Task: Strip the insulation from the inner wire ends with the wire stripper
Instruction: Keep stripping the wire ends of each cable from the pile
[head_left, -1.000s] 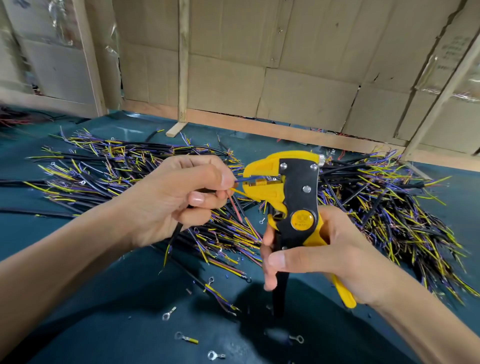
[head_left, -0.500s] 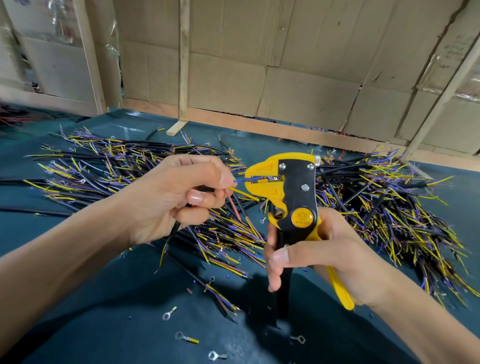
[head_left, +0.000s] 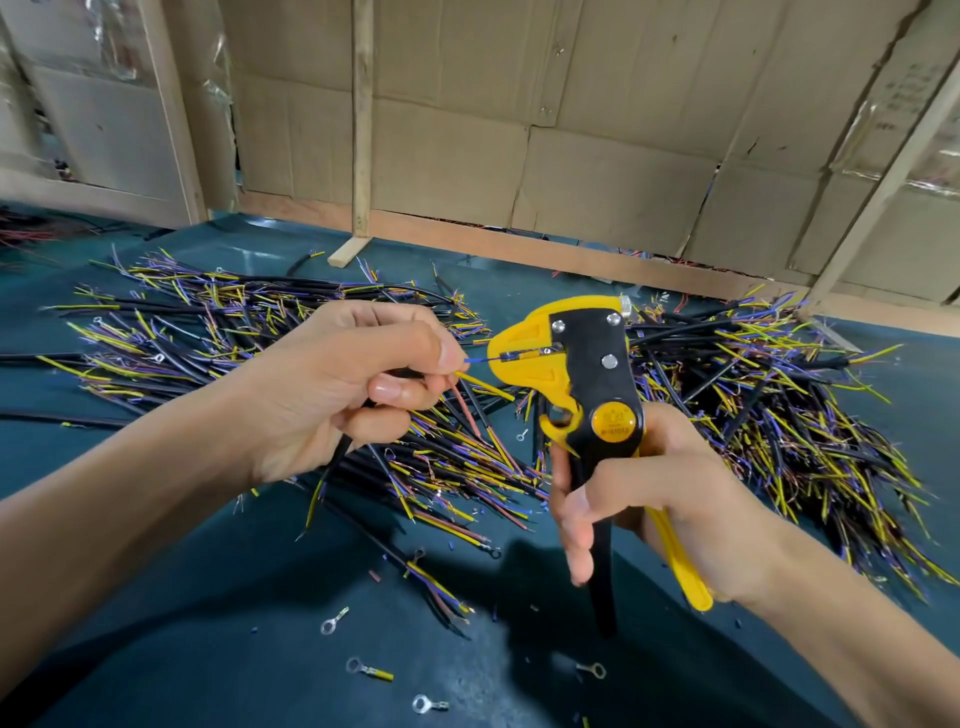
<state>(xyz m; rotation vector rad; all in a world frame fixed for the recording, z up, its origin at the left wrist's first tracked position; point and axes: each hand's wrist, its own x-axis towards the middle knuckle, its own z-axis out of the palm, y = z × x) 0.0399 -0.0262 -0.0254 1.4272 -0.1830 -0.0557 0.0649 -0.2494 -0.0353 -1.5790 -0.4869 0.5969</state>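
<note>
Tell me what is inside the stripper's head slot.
A blue wire runs from the left hand into the slot of the stripper. Metal blades show around it. The wire's tip, and whether it is stripped, is hidden by the yellow head. The right hand grips the handles.

Left hand (head_left: 332, 395) feeds blue wire (head_left: 477, 359) into wire stripper (head_left: 571, 374) head; right hand (head_left: 670, 499) grips the handles.

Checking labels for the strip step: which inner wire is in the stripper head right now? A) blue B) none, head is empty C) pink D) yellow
A: the blue wire runs from the left hand straight into the mouth of the wire stripper, while the yellow wire and pink wire splay out below it, outside the tool.
</note>
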